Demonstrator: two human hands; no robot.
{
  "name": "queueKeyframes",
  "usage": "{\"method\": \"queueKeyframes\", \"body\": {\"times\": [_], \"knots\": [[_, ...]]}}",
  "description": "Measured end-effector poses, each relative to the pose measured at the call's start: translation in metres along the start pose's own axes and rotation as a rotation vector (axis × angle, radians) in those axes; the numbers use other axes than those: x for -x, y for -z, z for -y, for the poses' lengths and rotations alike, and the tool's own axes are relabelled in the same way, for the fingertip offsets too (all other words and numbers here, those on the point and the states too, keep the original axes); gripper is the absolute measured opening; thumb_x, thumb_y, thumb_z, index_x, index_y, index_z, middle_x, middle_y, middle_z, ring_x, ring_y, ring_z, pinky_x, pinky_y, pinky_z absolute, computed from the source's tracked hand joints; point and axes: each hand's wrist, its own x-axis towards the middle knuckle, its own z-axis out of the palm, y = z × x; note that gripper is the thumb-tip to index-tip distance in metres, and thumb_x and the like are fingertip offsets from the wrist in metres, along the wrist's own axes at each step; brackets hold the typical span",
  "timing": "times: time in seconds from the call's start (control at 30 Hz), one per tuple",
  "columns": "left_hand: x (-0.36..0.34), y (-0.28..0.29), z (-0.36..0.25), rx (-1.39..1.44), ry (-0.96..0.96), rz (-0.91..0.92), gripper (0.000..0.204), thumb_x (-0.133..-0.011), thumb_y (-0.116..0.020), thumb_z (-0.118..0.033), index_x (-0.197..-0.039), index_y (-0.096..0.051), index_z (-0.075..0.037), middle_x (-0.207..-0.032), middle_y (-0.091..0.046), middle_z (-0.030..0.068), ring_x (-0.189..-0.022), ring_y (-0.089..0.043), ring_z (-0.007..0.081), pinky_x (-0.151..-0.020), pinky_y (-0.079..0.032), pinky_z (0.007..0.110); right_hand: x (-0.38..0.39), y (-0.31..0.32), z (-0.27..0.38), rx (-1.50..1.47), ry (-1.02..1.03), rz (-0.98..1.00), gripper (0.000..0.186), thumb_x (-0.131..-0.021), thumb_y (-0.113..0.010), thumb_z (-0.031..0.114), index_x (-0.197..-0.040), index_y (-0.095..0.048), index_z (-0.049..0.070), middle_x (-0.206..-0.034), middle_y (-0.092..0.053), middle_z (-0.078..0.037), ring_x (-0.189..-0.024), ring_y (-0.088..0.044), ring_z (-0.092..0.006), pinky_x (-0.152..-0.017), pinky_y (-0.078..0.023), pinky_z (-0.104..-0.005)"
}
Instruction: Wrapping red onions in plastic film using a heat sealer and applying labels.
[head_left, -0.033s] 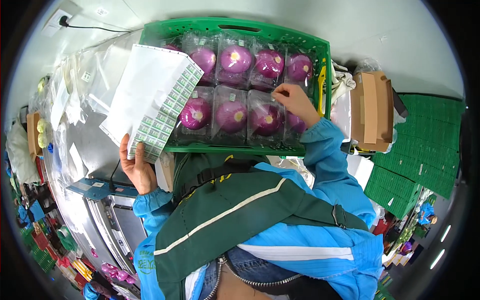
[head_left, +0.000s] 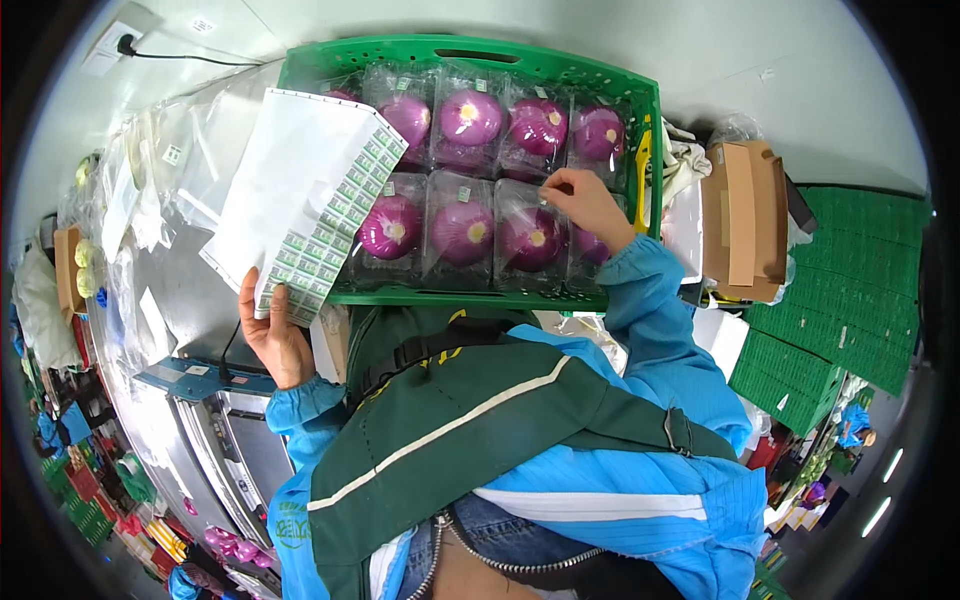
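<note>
In front of me, a green crate (head_left: 430, 297) holds two rows of red onions, each in a clear plastic pack; several packs bear a small green-and-white label near the top. My left hand (head_left: 278, 340) holds a sheet of labels (head_left: 318, 225) by its lower corner. Rows of small green stickers line the right edge of this white sheet, which overlaps the crate's left side. Over the front row, my right hand (head_left: 588, 205) is closed in a pinch, with a tiny pale label at its fingertips, close to the top of an onion pack (head_left: 532, 240). Whether it touches the film I cannot tell.
An open brown cardboard box (head_left: 745, 220) stands right of the crate, with stacked green crates (head_left: 840, 290) beyond. On the left lie a metal work surface (head_left: 190, 285) and clear plastic film (head_left: 130, 210). A black power cable (head_left: 190, 57) runs along the wall.
My right hand has shifted very slightly left and down over the same onion pack. My left hand and the label sheet stay in place.
</note>
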Motion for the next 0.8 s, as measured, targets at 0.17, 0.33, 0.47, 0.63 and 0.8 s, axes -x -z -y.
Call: {"method": "queueKeyframes", "body": {"times": [0.17, 0.33, 0.47, 0.63, 0.8], "knots": [[0.004, -0.004, 0.0, -0.006, -0.018, 0.011, 0.038, -0.086, -0.058, 0.003, -0.123, -0.05, -0.002, -0.108, -0.061, 0.0108, -0.095, -0.058, 0.0163, -0.087, -0.045, 0.029, -0.004, -0.02, -0.025, 0.182, 0.031, -0.019, 0.018, -0.072, -0.07, 0.018, -0.079, -0.066, 0.002, -0.075, -0.064, -0.012, -0.069, -0.061, -0.0249, -0.063, -0.048, -0.0341], [0.006, 0.0, 0.002, -0.018, -0.015, -0.003, 0.038, -0.085, -0.059, 0.001, -0.122, -0.051, -0.003, -0.108, -0.061, 0.0095, -0.095, -0.058, 0.016, -0.087, -0.045, 0.029, -0.007, -0.023, -0.02, 0.289, 0.006, -0.125, 0.022, -0.068, -0.071, 0.021, -0.081, -0.064, 0.005, -0.075, -0.063, -0.011, -0.073, -0.061, -0.0268, -0.066, -0.048, -0.0364], [0.004, 0.005, 0.004, -0.022, -0.002, -0.005, 0.038, -0.085, -0.059, 0.001, -0.122, -0.051, -0.003, -0.109, -0.061, 0.0098, -0.096, -0.058, 0.0162, -0.087, -0.045, 0.029, -0.006, -0.022, -0.013, 0.241, 0.023, -0.166, 0.027, -0.067, -0.073, 0.022, -0.085, -0.063, 0.006, -0.081, -0.063, -0.011, -0.073, -0.061, -0.0258, -0.067, -0.048, -0.0363], [0.007, 0.002, 0.003, -0.011, 0.006, -0.017, 0.04, -0.084, -0.058, 0.005, -0.123, -0.051, -0.003, -0.113, -0.06, 0.0111, -0.099, -0.057, 0.0169, -0.089, -0.044, 0.029, -0.001, -0.017, 0.003, 0.301, 0.099, -0.114, 0.028, -0.065, -0.075, 0.021, -0.086, -0.063, 0.006, -0.083, -0.062, -0.01, -0.072, -0.062, -0.0228, -0.066, -0.048, -0.0337], [0.006, 0.002, 0.004, -0.025, 0.051, 0.026, 0.042, -0.082, -0.058, 0.008, -0.122, -0.051, -0.002, -0.11, -0.059, 0.0088, -0.099, -0.056, 0.0152, -0.088, -0.044, 0.028, -0.005, -0.046, 0.083, -0.085, 0.271, -0.164, 0.02, -0.072, -0.069, 0.006, -0.092, -0.063, 0.005, -0.085, -0.061, -0.009, -0.073, -0.062, -0.0208, -0.069, -0.049, -0.0315]]}}
